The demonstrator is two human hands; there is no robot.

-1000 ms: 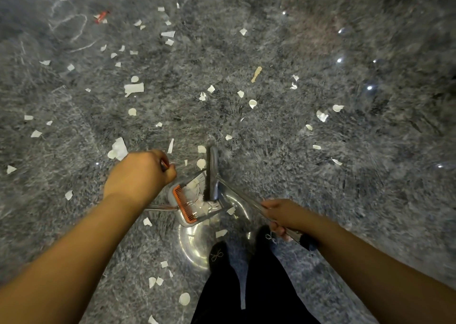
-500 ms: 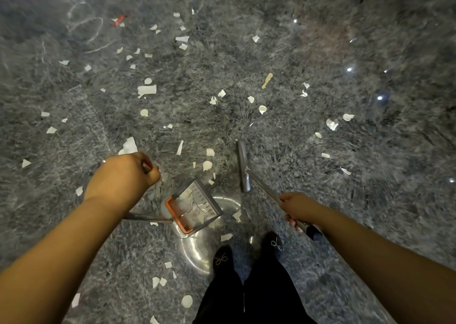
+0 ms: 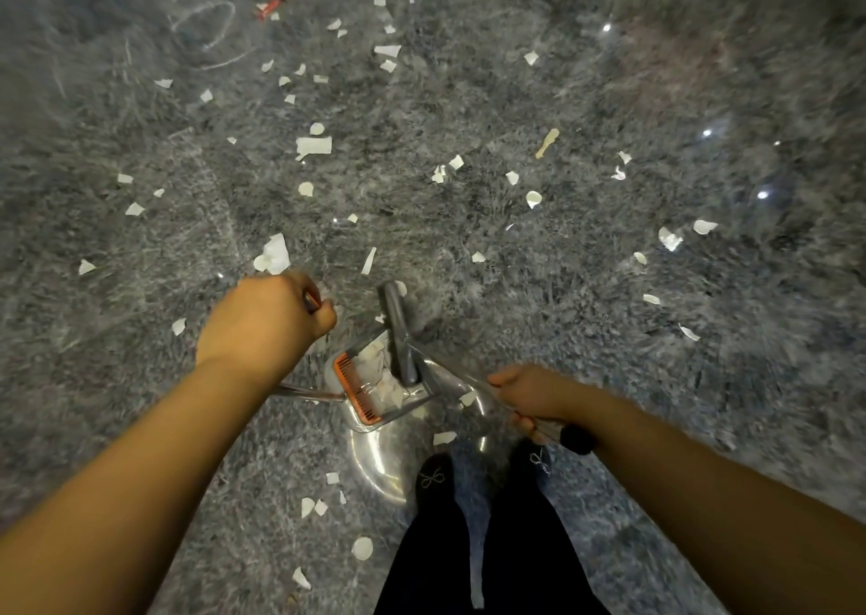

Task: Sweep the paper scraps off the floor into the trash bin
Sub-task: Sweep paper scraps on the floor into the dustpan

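Both hands are closed on handles: the left hand (image 3: 265, 321) grips the dustpan's upright handle, and the right hand (image 3: 527, 392) grips the broom's thin metal shaft. White paper scraps (image 3: 380, 380), torn and irregular, lie heaped in the dustpan (image 3: 375, 382), beside its orange comb edge; the grey broom head (image 3: 400, 333) rests at the pan's mouth. More scraps (image 3: 313, 147) dot the grey speckled floor (image 3: 609, 286). A shiny metal object (image 3: 379, 455) below the pan may be the bin, though blur obscures it.

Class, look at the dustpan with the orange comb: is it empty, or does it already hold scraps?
It holds scraps. White paper pieces lie inside the dustpan, beside its orange comb and under the broom head.
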